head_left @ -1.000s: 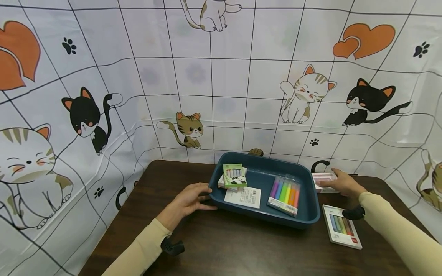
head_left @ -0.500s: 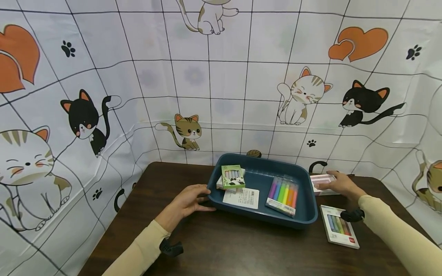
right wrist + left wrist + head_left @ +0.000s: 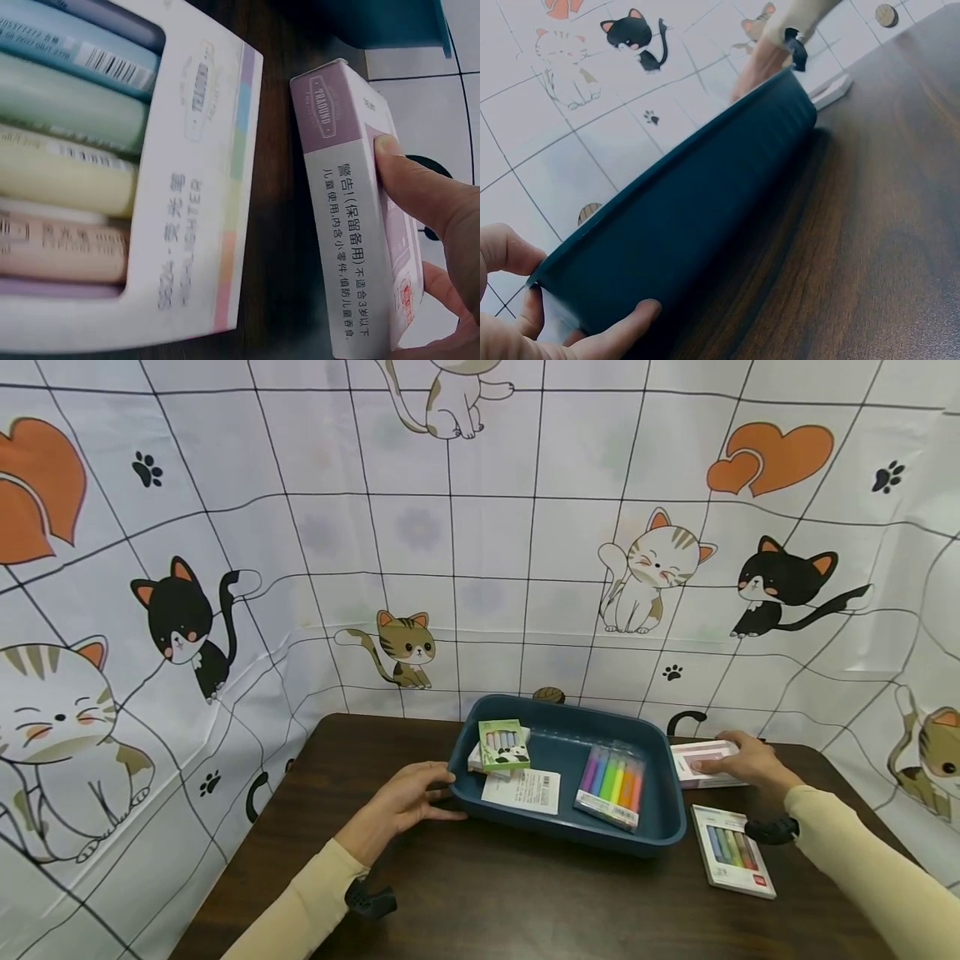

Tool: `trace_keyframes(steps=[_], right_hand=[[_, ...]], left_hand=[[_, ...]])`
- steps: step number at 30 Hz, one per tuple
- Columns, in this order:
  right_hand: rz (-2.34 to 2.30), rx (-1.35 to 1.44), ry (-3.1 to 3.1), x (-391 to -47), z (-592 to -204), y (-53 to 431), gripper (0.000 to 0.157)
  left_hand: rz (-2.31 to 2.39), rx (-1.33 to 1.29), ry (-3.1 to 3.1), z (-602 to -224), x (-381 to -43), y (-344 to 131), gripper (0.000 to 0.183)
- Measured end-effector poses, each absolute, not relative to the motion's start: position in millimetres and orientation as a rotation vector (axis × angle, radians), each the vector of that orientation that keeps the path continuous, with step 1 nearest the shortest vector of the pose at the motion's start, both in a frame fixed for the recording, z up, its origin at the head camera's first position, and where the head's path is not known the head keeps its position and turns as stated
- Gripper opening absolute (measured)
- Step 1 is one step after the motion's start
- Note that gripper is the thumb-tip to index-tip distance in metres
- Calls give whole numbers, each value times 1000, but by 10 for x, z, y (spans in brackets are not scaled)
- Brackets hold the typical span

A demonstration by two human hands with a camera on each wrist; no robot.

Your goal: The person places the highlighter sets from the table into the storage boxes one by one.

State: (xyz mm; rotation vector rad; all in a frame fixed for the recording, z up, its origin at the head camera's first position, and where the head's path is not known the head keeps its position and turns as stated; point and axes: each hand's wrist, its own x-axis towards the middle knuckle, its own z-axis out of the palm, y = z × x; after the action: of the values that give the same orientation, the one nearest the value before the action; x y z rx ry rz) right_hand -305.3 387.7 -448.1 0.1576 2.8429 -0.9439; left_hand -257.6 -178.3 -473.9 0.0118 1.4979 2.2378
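My left hand [image 3: 412,795] grips the left corner of a dark blue plastic bin [image 3: 555,837], fingers over the rim and thumb [image 3: 634,324] against its outer wall. Beyond the bin's right end, my right hand [image 3: 750,762] holds a pink-and-white box [image 3: 701,763], its thumb [image 3: 420,180] on one face and fingers at the far side. Inside the bin lie a green box with a panda picture [image 3: 504,745], a white label-printed packet [image 3: 522,791] and a clear pack of bright highlighters [image 3: 611,783]. A white highlighter box [image 3: 733,850] lies flat nearer me, below the right hand.
Everything stands on a dark brown wooden table [image 3: 480,902]. A white cat-patterned sheet [image 3: 495,543] hangs right behind the table's back edge and along both sides. Each wrist carries a black strap device [image 3: 370,902].
The head view has shifted slightly. More of the pink-and-white box shows under my right hand, and it sits a little farther from the bin. My left hand stays on the corner.
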Motion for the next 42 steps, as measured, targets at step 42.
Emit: trace_keyframes(steps=[42], right_hand=[[-1115,-55,2824,-2792,-3784,3873,95]], left_hand=[[2240,42,1523,-4735,-2551,-1777,47]])
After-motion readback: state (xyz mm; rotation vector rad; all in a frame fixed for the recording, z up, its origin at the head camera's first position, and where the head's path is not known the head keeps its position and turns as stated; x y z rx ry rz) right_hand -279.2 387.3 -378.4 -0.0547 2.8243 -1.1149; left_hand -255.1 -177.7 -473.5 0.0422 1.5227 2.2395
